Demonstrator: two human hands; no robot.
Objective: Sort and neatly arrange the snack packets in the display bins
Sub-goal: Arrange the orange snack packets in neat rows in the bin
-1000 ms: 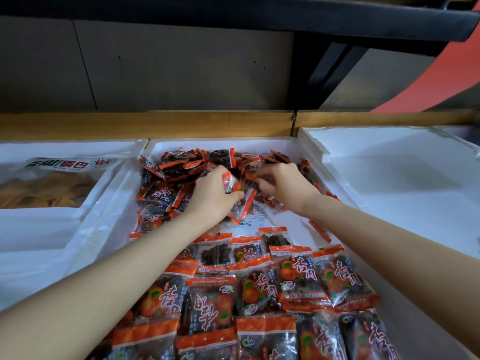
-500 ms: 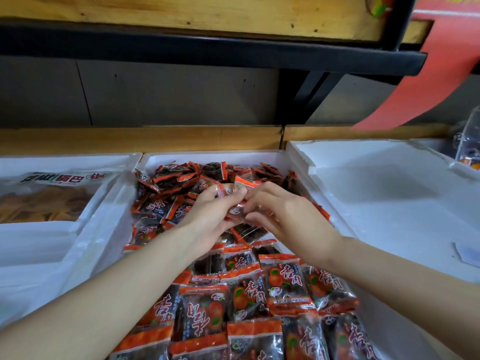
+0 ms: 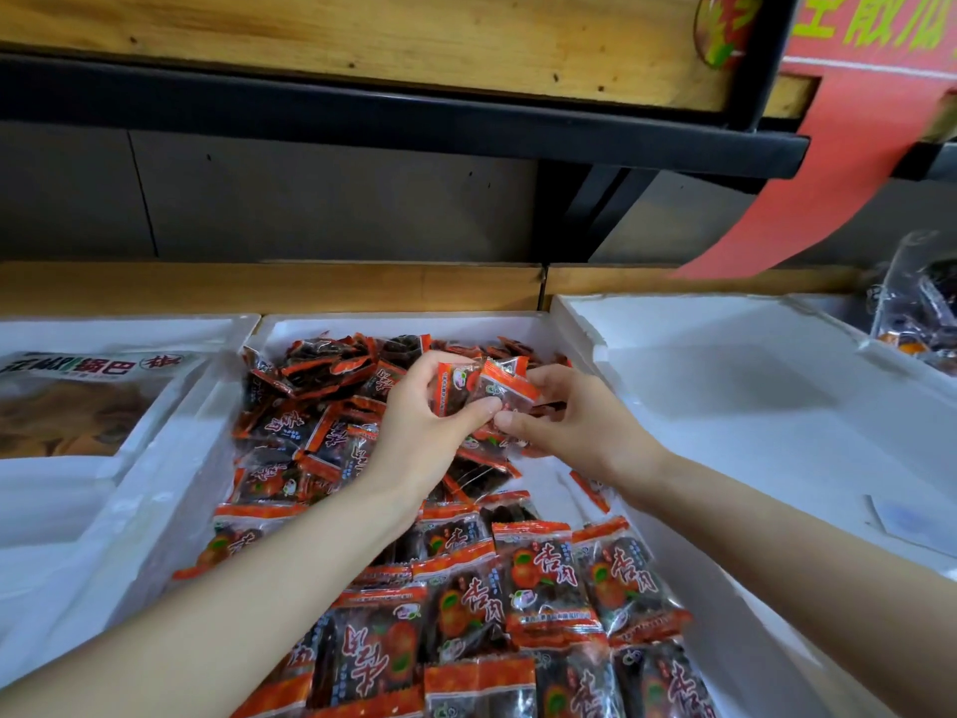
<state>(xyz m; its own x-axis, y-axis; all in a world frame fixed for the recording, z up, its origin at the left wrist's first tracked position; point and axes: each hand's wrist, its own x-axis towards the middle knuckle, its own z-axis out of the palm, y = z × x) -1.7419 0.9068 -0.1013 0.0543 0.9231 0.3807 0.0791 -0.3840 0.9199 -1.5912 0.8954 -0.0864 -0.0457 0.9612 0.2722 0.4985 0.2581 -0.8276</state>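
**Squaring up two packets**

The left hand (image 3: 424,432) pinches one orange-edged snack packet (image 3: 454,388) and the right hand (image 3: 575,427) pinches a second packet (image 3: 510,380), both above the loose far heap (image 3: 321,396) in the middle foam bin (image 3: 404,319). Align their edges first, then lay them face-up against the near rows (image 3: 544,577).

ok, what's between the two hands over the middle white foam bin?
Head view: small orange-edged clear snack packets, pinched by left hand and right hand.

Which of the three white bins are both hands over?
The middle bin, filled with orange-edged packets; left bin holds one large bag, right bin holds no packets.
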